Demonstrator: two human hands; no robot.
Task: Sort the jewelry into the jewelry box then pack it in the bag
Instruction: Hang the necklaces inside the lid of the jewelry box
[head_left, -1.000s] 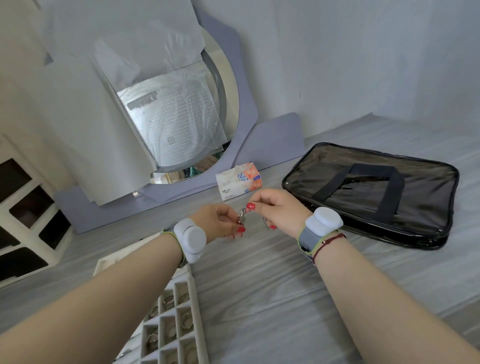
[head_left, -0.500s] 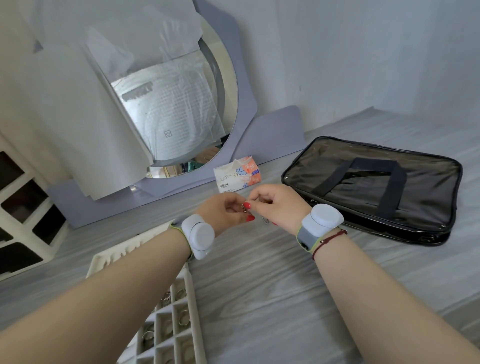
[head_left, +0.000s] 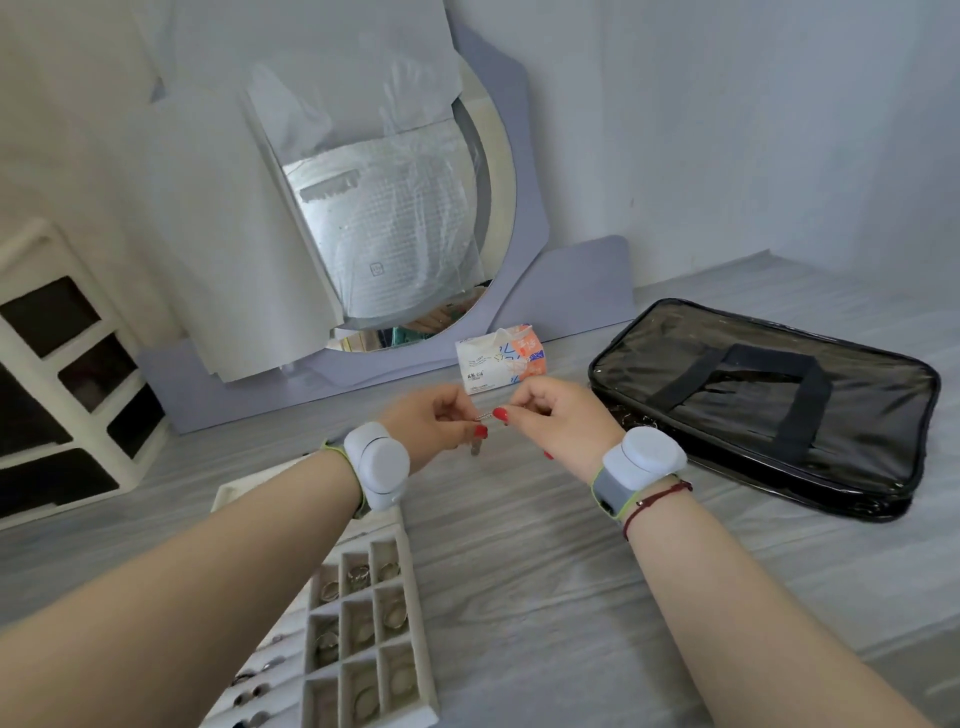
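From the head view, the left hand (head_left: 434, 426) and right hand (head_left: 563, 428) meet above the middle of the grey surface (head_left: 519, 571). Their fingers pinch a small silver jewelry piece (head_left: 483, 415) between them. The jewelry box (head_left: 418, 631), with rings in its compartments, sits at the near edge under the left forearm. A black bag (head_left: 769, 415) lies toward the right edge. A tissue pack (head_left: 501, 358) and a paper-covered mirror (head_left: 410, 332) are at the far edge, against the wall.

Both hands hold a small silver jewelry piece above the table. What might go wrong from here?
1. The small silver jewelry piece is only pinched between left hand and right hand, over the grey table, not over the white compartmented jewelry box; a slip might drop it outside.
2. The left forearm crosses above that open box of rings and might bump it.
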